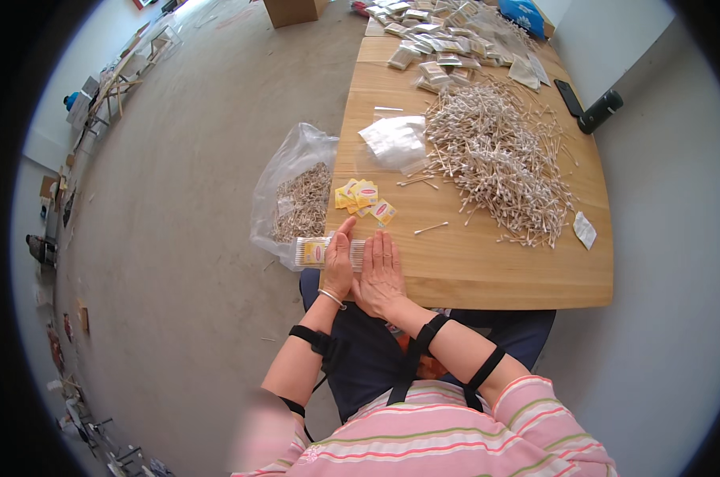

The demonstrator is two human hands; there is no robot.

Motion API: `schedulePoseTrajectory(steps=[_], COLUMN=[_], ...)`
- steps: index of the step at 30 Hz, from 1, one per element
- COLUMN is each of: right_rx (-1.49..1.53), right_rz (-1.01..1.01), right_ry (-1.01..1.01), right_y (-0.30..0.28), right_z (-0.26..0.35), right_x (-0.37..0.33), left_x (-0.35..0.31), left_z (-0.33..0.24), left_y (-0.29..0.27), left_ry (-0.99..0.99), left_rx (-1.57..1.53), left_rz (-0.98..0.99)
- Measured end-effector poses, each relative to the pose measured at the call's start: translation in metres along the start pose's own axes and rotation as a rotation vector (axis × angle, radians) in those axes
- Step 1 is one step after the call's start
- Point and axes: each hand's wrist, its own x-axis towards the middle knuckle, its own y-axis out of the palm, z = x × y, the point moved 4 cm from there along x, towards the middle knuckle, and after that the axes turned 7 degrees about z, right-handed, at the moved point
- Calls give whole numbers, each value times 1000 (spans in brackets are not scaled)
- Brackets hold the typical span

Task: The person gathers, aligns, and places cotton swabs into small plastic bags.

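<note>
A flat clear pack of cotton swabs (311, 252) with a yellow card inside lies along the near left edge of the wooden table. My left hand (341, 266) rests on edge across its middle, fingers straight. Flat beside it, my right hand (381, 274) has its fingers stretched out over the pack's right end, hiding that part. Just beyond my fingers sit several small yellow cards (363, 195). Farther off lies a stack of clear plastic bags (400, 141). One loose cotton swab (431, 228) lies to the right, near a big heap of cotton swabs (495, 155).
A large clear sack of swabs (300, 203) stands against the table's left side. Filled packs (447, 60) pile up at the far end. A black phone (568, 98) and dark bottle (600, 111) stand by the right wall. A white scrap (585, 230) lies at the right edge.
</note>
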Motion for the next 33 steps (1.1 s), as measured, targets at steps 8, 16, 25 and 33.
schedulePoseTrajectory(steps=[8,16,25,33], right_rx=[-167,-30,-35,-63], right_rz=[41,47,-2,41], right_ry=[75,-12,28,51], right_y=[6,6,7,10], right_z=[6,4,14,12], right_x=[8,4,9,12], left_x=[2,3,1,8], left_z=[1,-5,-25,-6], left_y=[-4,-15,-94,-119], left_ry=[26,22,122,-145], left_rx=[214,308,719,368], left_rz=[-7,6,-215,-262])
